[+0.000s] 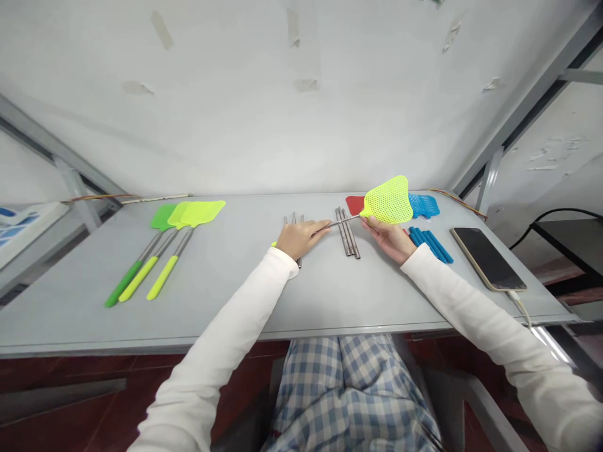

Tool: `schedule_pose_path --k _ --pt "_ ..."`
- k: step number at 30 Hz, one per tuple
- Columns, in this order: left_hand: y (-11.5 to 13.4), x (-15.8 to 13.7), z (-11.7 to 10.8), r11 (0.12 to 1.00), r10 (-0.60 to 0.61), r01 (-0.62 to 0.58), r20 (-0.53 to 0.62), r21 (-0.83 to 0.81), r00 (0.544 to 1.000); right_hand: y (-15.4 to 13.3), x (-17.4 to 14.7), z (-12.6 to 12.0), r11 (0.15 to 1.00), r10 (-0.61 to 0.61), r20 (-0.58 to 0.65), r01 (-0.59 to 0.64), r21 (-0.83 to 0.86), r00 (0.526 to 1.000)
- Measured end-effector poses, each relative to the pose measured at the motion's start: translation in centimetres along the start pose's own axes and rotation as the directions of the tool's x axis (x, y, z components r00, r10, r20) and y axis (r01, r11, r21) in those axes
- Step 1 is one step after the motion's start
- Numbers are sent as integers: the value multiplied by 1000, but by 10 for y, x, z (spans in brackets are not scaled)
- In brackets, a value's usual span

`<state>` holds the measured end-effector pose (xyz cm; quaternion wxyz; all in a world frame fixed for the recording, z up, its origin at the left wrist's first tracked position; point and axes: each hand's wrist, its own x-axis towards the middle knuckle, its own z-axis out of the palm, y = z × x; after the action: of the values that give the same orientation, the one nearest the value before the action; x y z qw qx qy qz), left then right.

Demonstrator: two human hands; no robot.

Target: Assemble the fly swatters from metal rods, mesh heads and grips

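A yellow-green fly swatter is held sideways above the table between my two hands. Its perforated head [389, 201] stands tilted up, and my right hand [391, 240] pinches it at the neck. My left hand [301, 238] is closed round the metal shaft [347, 220]; a bit of yellow-green, perhaps the grip, shows just left of that hand. Beneath the shaft lie several loose metal rods [349, 237]. More metal rods [300, 262] are partly hidden under my left hand. Blue swatter heads [426, 206] and a red one [354, 204] lie behind my right hand.
Three finished-looking swatters, one green [162, 216] and two yellow-green [203, 213], lie at the left of the grey table [226, 301]. Blue grip tubes [433, 245] and a phone [488, 257] with its cable are at the right. A white wall [254, 138] closes the back.
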<state>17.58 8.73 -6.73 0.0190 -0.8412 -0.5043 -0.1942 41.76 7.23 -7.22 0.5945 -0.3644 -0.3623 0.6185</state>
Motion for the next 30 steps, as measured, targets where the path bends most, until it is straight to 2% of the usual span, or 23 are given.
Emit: schedule_pose_path --k 12,17,26,28,30 --pt "3 -2 6 996 84 -84 -5 -6 996 13 -10 7 1000 8 -7 -8 2 1000" --pt "3 -2 6 998 63 -62 7 -16 998 13 -9 6 1000 29 17 -29 -2 999" --pt "7 -2 2 999 23 -22 -50 26 999 12 -10 9 993 52 101 -41 -109 994" --pt "9 -2 -3 1000 -6 8 -67 29 998 11 -10 14 985 1 117 19 -172 993" --pt "10 -2 -8 999 -36 38 -86 25 996 11 -8 16 953 -115 115 143 -269 987"
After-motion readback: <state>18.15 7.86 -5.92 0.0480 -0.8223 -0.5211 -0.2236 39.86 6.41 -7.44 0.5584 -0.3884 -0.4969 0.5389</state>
